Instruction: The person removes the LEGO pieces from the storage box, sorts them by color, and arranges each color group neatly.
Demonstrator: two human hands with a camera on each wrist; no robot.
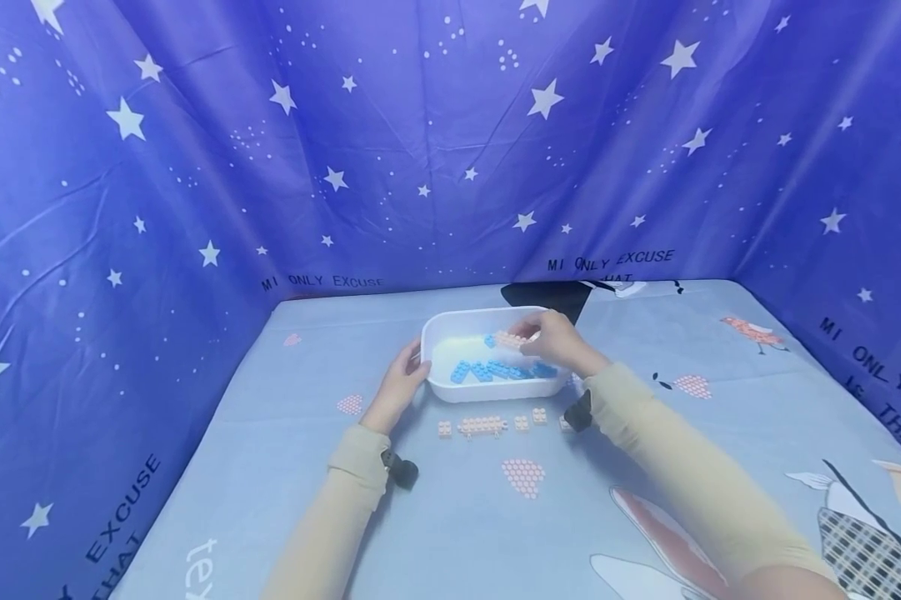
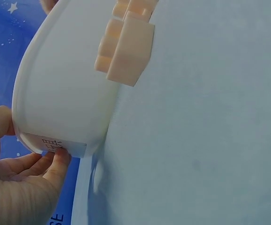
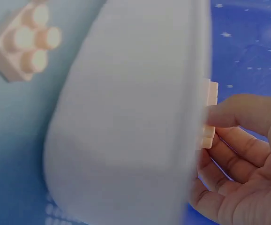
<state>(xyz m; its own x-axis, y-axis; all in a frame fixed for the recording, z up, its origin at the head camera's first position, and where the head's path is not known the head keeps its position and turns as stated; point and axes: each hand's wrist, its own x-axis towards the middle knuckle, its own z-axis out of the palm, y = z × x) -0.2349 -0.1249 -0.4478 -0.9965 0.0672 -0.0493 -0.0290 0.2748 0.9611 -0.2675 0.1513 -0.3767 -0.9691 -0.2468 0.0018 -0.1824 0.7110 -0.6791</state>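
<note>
place: curtained-off, home-like | signs: star-print curtain [image 1: 420, 125] on 3 sides — patterned cloth [image 1: 480, 533] spread within

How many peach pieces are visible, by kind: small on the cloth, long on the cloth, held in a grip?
Small peach bricks on the cloth: 4 (one partly hidden)
Long peach piece on the cloth: 1
Peach piece in the right-hand grip: 1
Total: 6

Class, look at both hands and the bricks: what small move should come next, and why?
Probably move the held peach brick in the right hand past the white bin's near rim and lower it beside the row of peach bricks on the cloth. The bricks seen lying in the bin are blue bricks, and the left hand grips the bin's end, which should keep it steady.
</note>
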